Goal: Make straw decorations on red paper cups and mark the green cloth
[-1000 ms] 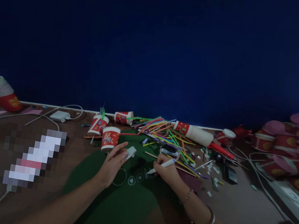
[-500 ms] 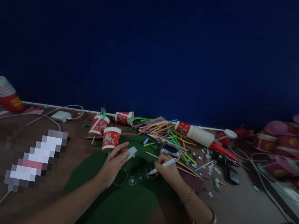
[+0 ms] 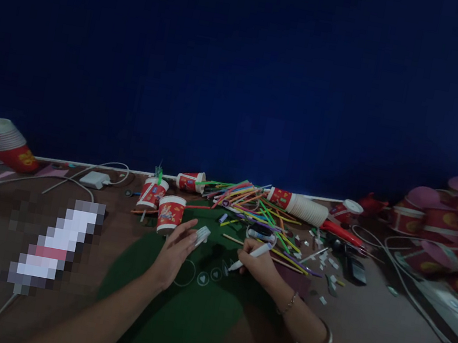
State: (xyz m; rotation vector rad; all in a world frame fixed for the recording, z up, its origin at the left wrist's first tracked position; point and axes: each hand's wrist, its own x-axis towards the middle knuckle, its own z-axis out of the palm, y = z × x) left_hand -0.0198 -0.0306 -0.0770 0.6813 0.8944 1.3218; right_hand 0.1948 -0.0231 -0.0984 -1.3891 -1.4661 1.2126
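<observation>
My right hand (image 3: 260, 261) grips a white marker pen (image 3: 258, 250), its tip low over a dark green mat (image 3: 166, 326). Just left of the tip, small ringed heart marks (image 3: 203, 279) and a thin round outline (image 3: 185, 273) show on the green. My left hand (image 3: 175, 250) hovers over the mat's left part, fingers closed round a small whitish, lined piece (image 3: 202, 235) whose kind I cannot make out. Close behind its fingertips stands a red paper cup (image 3: 170, 214) with a white rim.
Coloured sticks (image 3: 246, 198) lie heaped at the back. Stacked cups (image 3: 308, 209) lie beside them, with paper scraps (image 3: 324, 259) nearby. Decorated red cups (image 3: 445, 224) pile up at right. A white adapter (image 3: 94, 179) and cables sit at left. A dark blue wall (image 3: 245, 80) rises behind.
The whole view has shifted very slightly. Both hands keep nearly the same place, and the marker pen has moved barely at all.
</observation>
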